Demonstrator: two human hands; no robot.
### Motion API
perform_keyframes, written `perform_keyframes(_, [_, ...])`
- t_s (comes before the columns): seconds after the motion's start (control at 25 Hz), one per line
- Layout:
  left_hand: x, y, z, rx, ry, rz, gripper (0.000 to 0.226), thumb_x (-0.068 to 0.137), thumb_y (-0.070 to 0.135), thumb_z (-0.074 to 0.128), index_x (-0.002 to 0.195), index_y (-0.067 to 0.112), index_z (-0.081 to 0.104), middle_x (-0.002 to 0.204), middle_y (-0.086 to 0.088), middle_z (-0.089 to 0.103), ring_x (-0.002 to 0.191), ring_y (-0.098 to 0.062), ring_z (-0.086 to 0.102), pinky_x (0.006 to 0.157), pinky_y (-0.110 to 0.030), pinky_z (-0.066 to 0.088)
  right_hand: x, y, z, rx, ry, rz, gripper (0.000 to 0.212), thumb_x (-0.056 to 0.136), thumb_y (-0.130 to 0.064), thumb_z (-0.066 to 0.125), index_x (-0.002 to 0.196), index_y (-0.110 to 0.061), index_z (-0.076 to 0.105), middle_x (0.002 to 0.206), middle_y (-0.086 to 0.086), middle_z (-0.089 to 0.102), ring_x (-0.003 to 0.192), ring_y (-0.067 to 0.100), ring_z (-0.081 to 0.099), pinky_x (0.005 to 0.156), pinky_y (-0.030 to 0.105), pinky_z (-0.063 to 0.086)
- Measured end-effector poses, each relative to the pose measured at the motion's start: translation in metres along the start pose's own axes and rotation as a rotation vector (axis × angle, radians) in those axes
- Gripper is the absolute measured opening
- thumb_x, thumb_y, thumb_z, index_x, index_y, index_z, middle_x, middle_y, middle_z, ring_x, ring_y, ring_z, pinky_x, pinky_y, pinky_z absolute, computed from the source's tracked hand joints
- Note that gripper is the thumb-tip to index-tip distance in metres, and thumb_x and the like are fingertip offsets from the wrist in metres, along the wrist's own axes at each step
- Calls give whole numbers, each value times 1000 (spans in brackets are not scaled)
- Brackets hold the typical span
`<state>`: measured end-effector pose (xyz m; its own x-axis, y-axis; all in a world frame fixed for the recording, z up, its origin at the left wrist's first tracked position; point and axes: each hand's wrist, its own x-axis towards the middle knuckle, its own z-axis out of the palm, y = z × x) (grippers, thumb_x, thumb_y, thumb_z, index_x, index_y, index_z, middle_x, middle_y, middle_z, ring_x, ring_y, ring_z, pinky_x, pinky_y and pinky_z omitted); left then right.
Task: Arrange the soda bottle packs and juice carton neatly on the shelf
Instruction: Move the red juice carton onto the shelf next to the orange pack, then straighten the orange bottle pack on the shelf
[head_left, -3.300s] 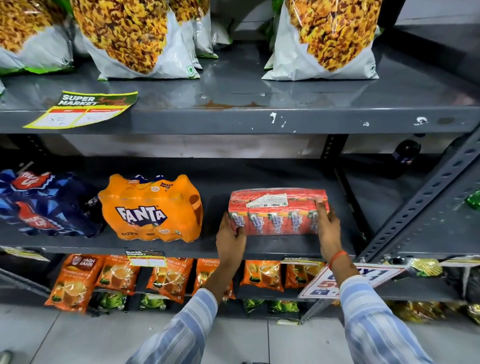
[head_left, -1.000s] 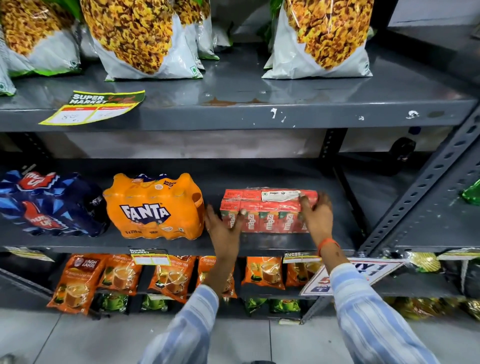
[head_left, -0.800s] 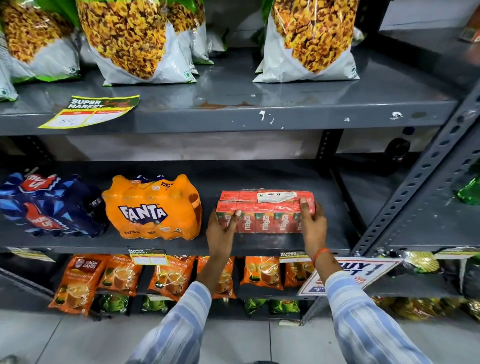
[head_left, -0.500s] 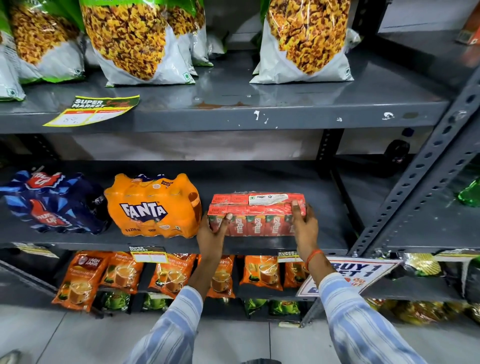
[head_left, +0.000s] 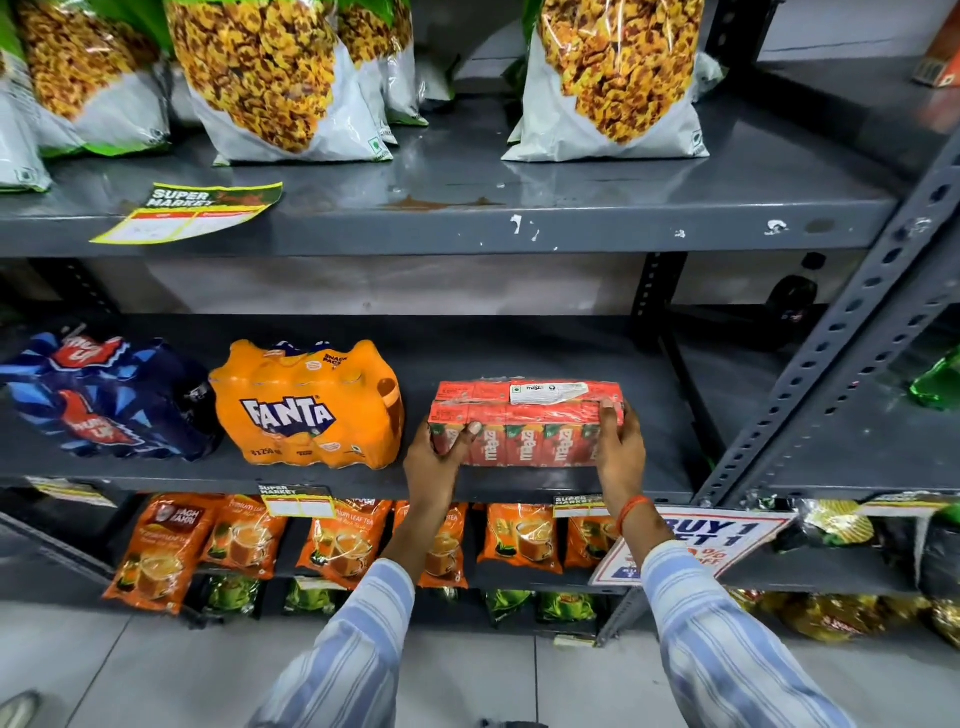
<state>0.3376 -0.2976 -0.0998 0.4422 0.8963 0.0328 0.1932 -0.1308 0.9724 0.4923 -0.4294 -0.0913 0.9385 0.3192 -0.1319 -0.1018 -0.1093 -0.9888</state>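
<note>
Your left hand (head_left: 434, 457) and right hand (head_left: 618, 447) clamp the ends of the juice carton pack (head_left: 524, 423), which sits on the middle shelf (head_left: 519, 486), front labels facing out. Over the last seconds it has slid left, and now stands just beside the Fanta pack (head_left: 306, 405) (a narrow gap remains). The Thums Up pack (head_left: 104, 400) anchors the row's left, so the lineup looks nearly finished.

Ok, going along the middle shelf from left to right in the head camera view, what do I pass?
Blue Thums Up soda pack → orange Fanta pack → left hand → red Maaza juice carton pack → right hand, with both hands gripping the carton pack's ends.
</note>
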Motion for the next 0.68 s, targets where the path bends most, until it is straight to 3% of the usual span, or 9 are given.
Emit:
perform_keyframes(0.16, [1,1,5,33,3,-38,47,79,32,70,115,7,56,115,-12,67,104,-24,64,85,-31,49,7,2,-5,23,-8,21,49,94,-43,43,134,-14,44,124,17,62,97,24,63,86,36,51])
perform_keyframes(0.24, [1,2,4,75,-2,-30,53,77,36,70,118,7,53,118,-14,65,109,-28,62,89,-34,50,7,2,-3,-61,47,18,55,94,-46,41,138,-13,39,132,19,57,112,31,60,97,41,48])
perform_keyframes(0.32, [-2,7,2,150,27,43,71,77,42,67,133,7,40,134,-16,54,125,-29,51,102,-40,45,-2,-2,8,-250,197,-127,63,95,-43,37,145,-6,28,148,21,39,138,32,37,116,43,29])
perform_keyframes(0.4, [-6,19,-4,254,87,198,80,83,47,58,143,9,21,150,-15,33,139,-26,29,112,-36,29,-24,-12,32,-401,285,-383,62,97,-34,35,147,-2,18,157,16,21,146,18,11,121,30,4])
perform_keyframes(0.44, [-7,26,-9,299,126,283,79,85,50,51,145,10,17,154,-14,26,141,-22,21,113,-32,22,-35,-18,47,-431,263,-477,61,97,-32,34,148,-3,16,159,14,17,145,14,6,120,26,0])
perform_keyframes(0.56, [5,28,-49,378,239,480,74,89,53,35,145,9,12,154,-10,16,142,-12,7,117,-20,3,-74,-29,115,-367,97,-619,60,96,-32,31,148,-5,18,159,11,18,147,16,9,121,27,8])
perform_keyframes(0.68, [28,10,-116,363,350,439,86,86,62,35,145,7,6,156,-15,9,145,-17,3,119,-29,1,-102,-27,183,-248,-64,-584,58,97,-33,35,148,-11,20,156,0,22,145,8,16,119,21,14])
